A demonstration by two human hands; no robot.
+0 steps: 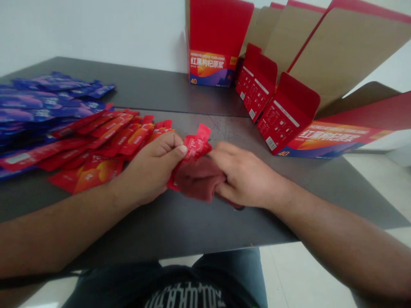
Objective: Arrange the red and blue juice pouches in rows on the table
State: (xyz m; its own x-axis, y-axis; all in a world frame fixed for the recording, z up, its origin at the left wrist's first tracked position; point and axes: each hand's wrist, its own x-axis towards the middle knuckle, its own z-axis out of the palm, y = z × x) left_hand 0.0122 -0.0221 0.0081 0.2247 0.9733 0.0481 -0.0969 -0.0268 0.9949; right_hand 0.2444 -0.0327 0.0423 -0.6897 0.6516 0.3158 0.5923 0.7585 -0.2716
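Note:
My left hand is closed on a red sachet, the thumb pressed on its printed face. In my right hand is a bunched brown cloth, which lies against the lower part of that sachet and covers some of it. Both hands are close together above the table's near half. Just left of my left hand spreads a pile of red and orange sachets. One loose red sachet lies at the near side of this pile.
Blue-purple sachets are heaped at the left, partly under the red ones. Several open red cartons stand at the back and right, including an upright one and one with raised flaps. The grey table's front edge runs before my lap.

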